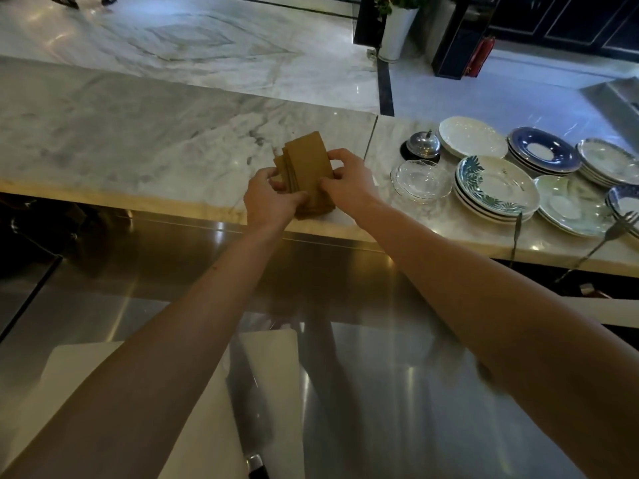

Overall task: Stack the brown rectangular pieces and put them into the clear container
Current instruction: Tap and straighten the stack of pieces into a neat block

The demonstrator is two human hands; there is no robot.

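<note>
A stack of brown rectangular pieces (307,157) lies on the marble counter (138,140), slightly fanned at its left edge. My left hand (269,195) grips the stack's near left side. My right hand (349,181) pinches its right edge with thumb and fingers. The near end of the stack is partly hidden by both hands. A clear glass dish (420,181) sits to the right of my right hand, apart from the stack.
A silver call bell (422,144) stands behind the glass dish. Stacks of patterned plates (498,188) and forks (615,229) fill the counter's right side. Below lies a steel worktop (397,392) with a white cutting board (193,392) and a knife (252,409).
</note>
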